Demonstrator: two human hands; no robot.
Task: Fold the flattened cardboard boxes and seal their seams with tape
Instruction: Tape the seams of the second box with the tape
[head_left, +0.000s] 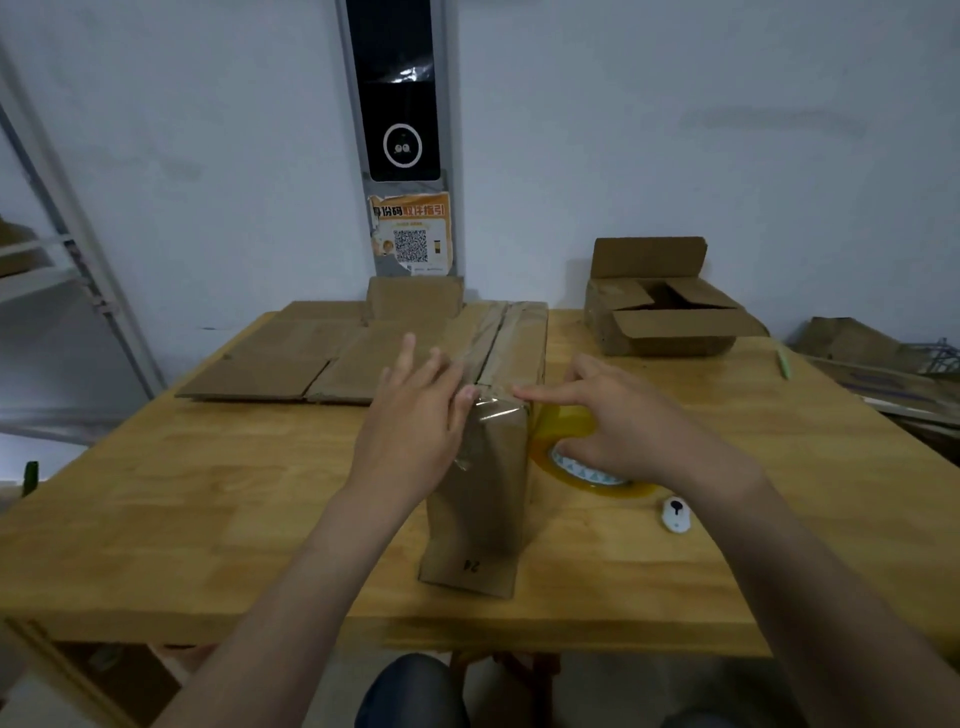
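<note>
Here, the left hand pressed flat-fingered on the taped cardboard box on the desk; the right hand gripped the tape roll, forefinger outstretched.

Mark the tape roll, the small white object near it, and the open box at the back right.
tape roll (597, 479): head view, on its near rim.
small white object (677, 514): head view, middle of its body.
open box (675, 321): head view, on its front flap.

table: light wooden tabletop
near right: small white oval gadget with black mark, flat on the tabletop
far right: green pen
wall: tall black panel, orange QR-code poster under it
left: grey metal shelf frame
</note>
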